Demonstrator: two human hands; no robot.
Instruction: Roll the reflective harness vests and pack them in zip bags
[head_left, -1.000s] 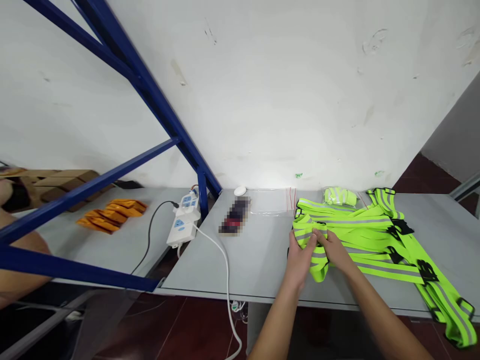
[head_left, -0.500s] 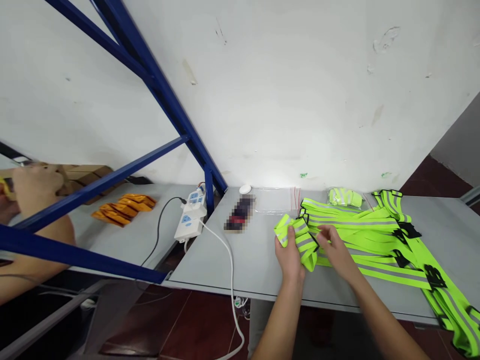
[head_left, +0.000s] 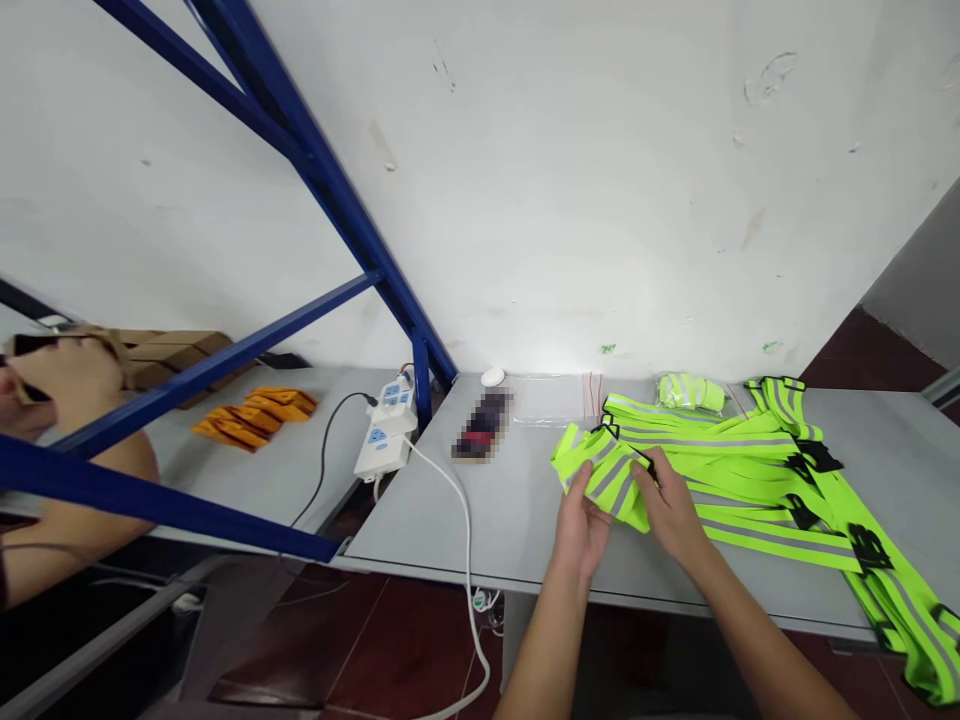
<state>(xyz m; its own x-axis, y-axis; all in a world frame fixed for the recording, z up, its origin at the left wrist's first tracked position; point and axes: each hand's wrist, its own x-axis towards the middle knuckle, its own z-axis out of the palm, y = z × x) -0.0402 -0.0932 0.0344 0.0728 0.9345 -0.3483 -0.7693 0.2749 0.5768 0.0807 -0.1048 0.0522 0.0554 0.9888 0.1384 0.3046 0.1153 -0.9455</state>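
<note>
A folded neon-yellow reflective strap (head_left: pixel 611 480) with silver stripes is held between both hands above the table's front part. My left hand (head_left: pixel 581 525) grips its lower left side, thumb on top. My right hand (head_left: pixel 670 505) pinches the strap's right edge by a black buckle. Just behind and to the right lies a pile of similar reflective straps (head_left: pixel 720 440) with black buckles, some hanging over the front edge at the far right. Behind the pile sits a rolled strap in a clear bag (head_left: pixel 690 392). A flat clear zip bag (head_left: pixel 551 398) with red lines lies near the wall.
A pixelated dark object (head_left: pixel 482 428) and a white round item (head_left: pixel 493 377) lie left of the bag. A power strip (head_left: pixel 384 428) with cables stands by the blue frame (head_left: pixel 337 210). Beyond it are orange packets (head_left: pixel 255 417), brown boxes (head_left: pixel 180 350) and a co-worker's hands (head_left: pixel 71 375).
My right hand has closed on the strap's right edge, where it was apart before. The folded strap has turned and spread flatter. At the left, the co-worker's hands now hold a brown box.
</note>
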